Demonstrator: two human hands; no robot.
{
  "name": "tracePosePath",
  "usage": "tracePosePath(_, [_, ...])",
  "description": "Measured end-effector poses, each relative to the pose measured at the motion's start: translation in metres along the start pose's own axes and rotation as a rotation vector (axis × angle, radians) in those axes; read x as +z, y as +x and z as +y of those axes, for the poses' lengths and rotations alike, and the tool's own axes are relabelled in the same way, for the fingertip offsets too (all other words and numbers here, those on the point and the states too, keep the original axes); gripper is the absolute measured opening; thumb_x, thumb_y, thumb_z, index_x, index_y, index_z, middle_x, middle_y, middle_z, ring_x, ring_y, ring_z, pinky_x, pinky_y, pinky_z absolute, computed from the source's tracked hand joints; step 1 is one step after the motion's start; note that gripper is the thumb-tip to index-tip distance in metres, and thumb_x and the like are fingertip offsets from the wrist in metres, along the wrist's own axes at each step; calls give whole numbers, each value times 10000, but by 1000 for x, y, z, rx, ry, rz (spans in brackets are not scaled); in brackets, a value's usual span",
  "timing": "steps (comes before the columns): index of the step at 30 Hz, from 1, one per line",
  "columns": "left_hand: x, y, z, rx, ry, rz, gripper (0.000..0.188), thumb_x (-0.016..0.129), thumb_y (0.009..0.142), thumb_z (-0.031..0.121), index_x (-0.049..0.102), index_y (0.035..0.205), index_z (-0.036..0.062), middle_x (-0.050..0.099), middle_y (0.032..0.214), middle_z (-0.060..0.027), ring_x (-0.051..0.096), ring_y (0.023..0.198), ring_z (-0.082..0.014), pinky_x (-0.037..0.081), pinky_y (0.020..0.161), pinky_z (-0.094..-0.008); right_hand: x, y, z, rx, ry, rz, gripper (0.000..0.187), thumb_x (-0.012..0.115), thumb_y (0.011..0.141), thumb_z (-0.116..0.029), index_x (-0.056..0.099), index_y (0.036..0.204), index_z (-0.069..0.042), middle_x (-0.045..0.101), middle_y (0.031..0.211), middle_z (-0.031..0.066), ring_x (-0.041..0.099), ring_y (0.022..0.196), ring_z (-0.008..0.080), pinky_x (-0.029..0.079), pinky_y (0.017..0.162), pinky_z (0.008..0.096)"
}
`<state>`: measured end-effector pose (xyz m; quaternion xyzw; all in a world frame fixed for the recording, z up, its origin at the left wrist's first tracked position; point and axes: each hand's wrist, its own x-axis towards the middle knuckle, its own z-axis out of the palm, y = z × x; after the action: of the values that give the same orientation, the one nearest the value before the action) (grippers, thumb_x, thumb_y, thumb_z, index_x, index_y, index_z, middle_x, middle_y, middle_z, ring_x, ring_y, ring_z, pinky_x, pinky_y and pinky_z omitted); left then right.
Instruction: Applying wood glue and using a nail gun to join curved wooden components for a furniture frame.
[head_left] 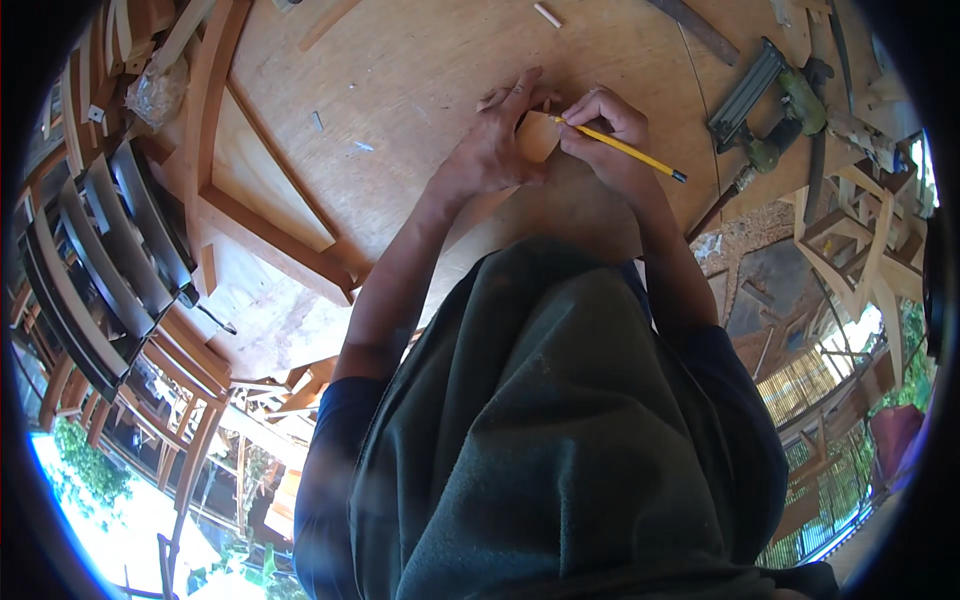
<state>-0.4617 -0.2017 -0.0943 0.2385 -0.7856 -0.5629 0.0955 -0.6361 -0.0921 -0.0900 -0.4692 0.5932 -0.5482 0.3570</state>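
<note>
A yellow pencil point(632, 153) slants through the fingers of my right hand point(610, 125), its dark end pointing toward the lower right. The pencil's tip meets a small pale piece of wood point(538, 138) on the table. My left hand point(500, 135) grips that piece from the left side, thumb and fingers around it. Part of the piece is hidden under the left fingers, so its full shape does not show.
A plywood tabletop point(400, 60) spreads under my hands. On the right lies a green nail gun point(785, 105) with a hose. Curved wooden frame parts point(275, 240) lie at the left, beside dark curved metal pieces point(105, 250). A chalk-like stick point(547, 15) sits at the far edge.
</note>
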Motion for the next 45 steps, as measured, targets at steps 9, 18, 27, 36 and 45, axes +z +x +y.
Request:
tracePosePath(9, [0, -1, 0, 4, -3, 0, 1121, 839, 579, 126, 299, 1555, 8, 621, 1331, -105, 488, 1330, -345, 223, 1213, -476, 0, 0, -3, -20, -14, -15, 201, 749, 792, 116, 609, 837, -22, 656, 877, 64, 637, 810, 99, 511, 753, 230])
tracePosePath(18, [0, 0, 1, -15, -20, -2, 1104, 841, 575, 134, 324, 1542, 11, 625, 1332, -91, 492, 1326, -339, 230, 1209, -479, -3, 1, -1, -7, -2, -30, 214, 755, 771, 122, 607, 824, -23, 660, 877, 67, 652, 823, 114, 519, 767, 240])
tracePosePath(27, [1, -1, -1, -5, -5, 4, 1093, 842, 570, 142, 341, 1534, 22, 617, 1330, -94, 490, 1329, -341, 226, 1206, -508, -3, -1, 2, 2, -5, -39, 210, 755, 769, 114, 603, 817, -22, 663, 879, 73, 664, 851, 126, 526, 791, 246])
tracePosePath(36, [-2, 2, 4, -38, -4, -15, 1095, 842, 558, 141, 351, 1531, 36, 615, 1329, -113, 479, 1352, -346, 212, 1214, -516, -3, 2, 4, 166, 417, 206, 168, 757, 838, 81, 621, 878, -8, 649, 865, 39, 674, 843, 113, 535, 772, 240])
tracePosePath(45, [-1, -10, -4, -11, -216, 14, 1218, 888, 609, 109, 185, 1600, 21, 551, 1444, -185, 414, 1423, -383, 281, 1214, -467, -37, 31, -23, 617, -65, 132, 347, 672, 997, -324, 634, 791, -47, 578, 607, 21, 578, 593, 96, 485, 574, 256])
